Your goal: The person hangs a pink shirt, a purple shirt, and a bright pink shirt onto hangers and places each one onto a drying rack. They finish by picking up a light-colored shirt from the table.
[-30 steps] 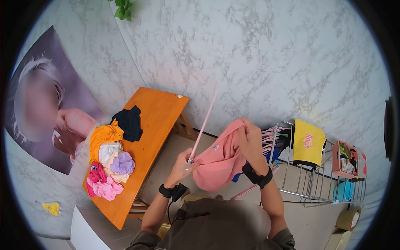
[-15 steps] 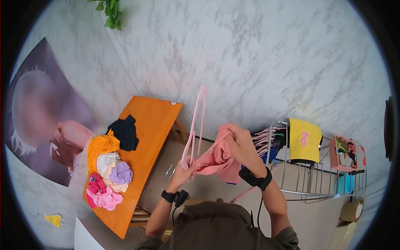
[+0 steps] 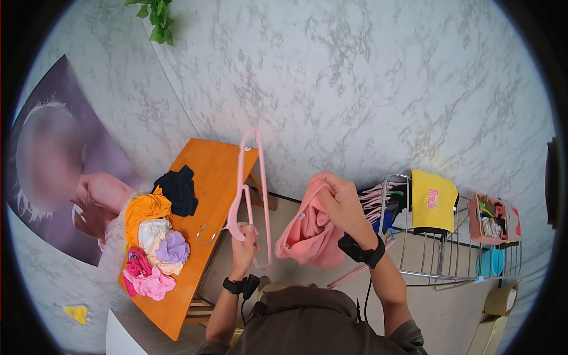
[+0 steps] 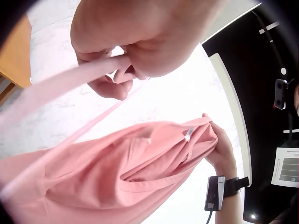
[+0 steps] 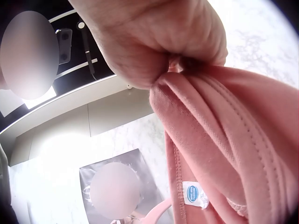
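Pink garment (image 3: 310,236) dangling from the right hand (image 3: 343,204)

Its fingers pinch the edge closely, probably so the opening gapes; the left hand (image 3: 243,251) curls its fingers round a pink hanger (image 3: 235,210), probably steadying it. Left of those, a wooden counter (image 3: 214,174) bears heaped clothes (image 3: 173,247); right of the pinch, a metal rack (image 3: 435,277); ahead, a marbled wall (image 3: 367,89).

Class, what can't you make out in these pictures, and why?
Head view: lettering on the label of the pink garment, too small to read.
Left wrist view: part of the pink hanger, cut off by the left edge.
Right wrist view: most fingers of the right hand, hidden by the hand itself.
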### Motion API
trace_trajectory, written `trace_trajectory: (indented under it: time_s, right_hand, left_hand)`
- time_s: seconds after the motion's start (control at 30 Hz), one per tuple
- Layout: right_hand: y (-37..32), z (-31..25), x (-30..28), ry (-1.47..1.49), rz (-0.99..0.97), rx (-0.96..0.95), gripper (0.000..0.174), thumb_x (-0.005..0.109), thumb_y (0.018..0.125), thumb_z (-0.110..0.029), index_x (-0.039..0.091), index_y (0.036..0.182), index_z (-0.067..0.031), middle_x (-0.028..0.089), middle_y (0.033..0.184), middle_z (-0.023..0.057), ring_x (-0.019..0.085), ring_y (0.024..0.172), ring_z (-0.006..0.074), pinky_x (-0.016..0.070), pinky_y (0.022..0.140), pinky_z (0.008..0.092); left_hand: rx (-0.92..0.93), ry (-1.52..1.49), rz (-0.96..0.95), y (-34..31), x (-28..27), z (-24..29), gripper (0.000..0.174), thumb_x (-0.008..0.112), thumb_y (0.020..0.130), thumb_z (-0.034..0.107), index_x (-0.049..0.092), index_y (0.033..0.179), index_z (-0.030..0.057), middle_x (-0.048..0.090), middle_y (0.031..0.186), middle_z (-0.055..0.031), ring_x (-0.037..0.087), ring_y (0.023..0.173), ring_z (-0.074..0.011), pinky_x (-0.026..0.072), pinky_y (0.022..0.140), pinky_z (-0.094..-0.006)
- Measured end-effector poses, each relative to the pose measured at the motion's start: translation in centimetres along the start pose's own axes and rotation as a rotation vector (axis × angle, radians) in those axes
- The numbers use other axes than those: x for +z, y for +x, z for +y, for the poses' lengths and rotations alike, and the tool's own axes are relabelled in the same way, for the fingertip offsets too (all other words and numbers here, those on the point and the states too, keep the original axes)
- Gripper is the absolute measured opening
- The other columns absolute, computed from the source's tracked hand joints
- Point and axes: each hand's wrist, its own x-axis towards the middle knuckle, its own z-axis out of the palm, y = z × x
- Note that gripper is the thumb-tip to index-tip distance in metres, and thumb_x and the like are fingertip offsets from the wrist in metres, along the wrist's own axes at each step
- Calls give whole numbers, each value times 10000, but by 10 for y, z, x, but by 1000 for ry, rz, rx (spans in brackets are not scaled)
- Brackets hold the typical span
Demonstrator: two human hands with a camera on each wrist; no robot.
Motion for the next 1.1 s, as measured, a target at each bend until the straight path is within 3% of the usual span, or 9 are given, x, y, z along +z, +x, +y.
trace_trajectory:
  time_s: [0.13, 0.23, 0.33, 0.43, 0.67, 0.83, 0.93, 1.0, 1.1]
  right_hand:
    - [2, -2, 0, -39, 24, 5, 227, 437, 896, -68, 603, 1035, -1, 488, 536, 78, 495, 432, 134, 387, 464, 285]
    - [5, 0, 5, -157, 50, 24, 226, 449, 875, -70, 611, 1014, 3, 491, 550, 111, 483, 465, 166, 394, 494, 313]
    - [8, 6, 9, -195, 83, -10, 224, 452, 860, -69, 614, 996, 5, 505, 562, 135, 493, 474, 195, 401, 509, 327]
    - [7, 5, 12, -156, 58, 49, 223, 450, 854, -67, 615, 984, 6, 524, 574, 152, 506, 484, 219, 411, 519, 333]
    - [9, -6, 10, 31, 25, 58, 199, 438, 883, -46, 589, 989, 29, 571, 584, 72, 499, 472, 103, 402, 470, 261]
    - [9, 1, 5, 128, -117, 30, 193, 402, 904, -19, 562, 990, 46, 603, 638, 42, 503, 488, 64, 397, 438, 232]
    - [4, -12, 1, 216, -188, 103, 193, 394, 917, -20, 553, 1005, 45, 616, 692, 50, 536, 545, 75, 440, 492, 244]
    - [3, -21, -1, 278, -179, 123, 207, 431, 897, 6, 591, 1027, 31, 606, 816, 24, 540, 751, 62, 446, 672, 222]
    - [4, -24, -6, 238, -144, 112, 217, 442, 894, 3, 592, 1048, 29, 612, 862, 33, 542, 792, 64, 452, 695, 227]
  left_hand:
    - [14, -204, 16, -7, -13, 36, 376, 391, 1035, 309, 498, 819, 20, 486, 681, -51, 466, 470, -84, 351, 391, -205]
    - [366, -269, 69, -10, -12, 71, 403, 396, 1024, 374, 508, 853, 27, 493, 657, -62, 442, 428, -83, 306, 358, -202]
    - [462, -455, 31, -15, 0, 103, 421, 409, 1015, 392, 514, 838, 26, 489, 648, -61, 451, 426, -96, 302, 359, -202]
    - [424, -456, -40, -14, 22, 102, 448, 431, 1006, 399, 532, 817, 6, 527, 687, -98, 462, 430, -111, 308, 361, -211]
    - [326, -433, -212, 3, 56, 46, 484, 460, 998, 400, 580, 810, -30, 592, 738, -136, 516, 492, -138, 382, 429, -242]
    - [495, -369, -193, 21, 59, 31, 476, 489, 993, 377, 601, 806, -46, 614, 760, -113, 573, 605, -159, 447, 533, -261]
    - [362, -323, -302, 24, 55, 21, 473, 508, 987, 365, 598, 761, -40, 616, 767, -109, 569, 631, -153, 458, 577, -266]
    - [303, -278, -330, 22, 54, 11, 461, 507, 988, 346, 593, 749, -38, 616, 797, -106, 567, 663, -150, 460, 609, -264]
    - [313, -164, -359, 22, 50, 8, 403, 514, 979, 287, 584, 746, -34, 612, 865, -97, 562, 725, -149, 461, 661, -272]
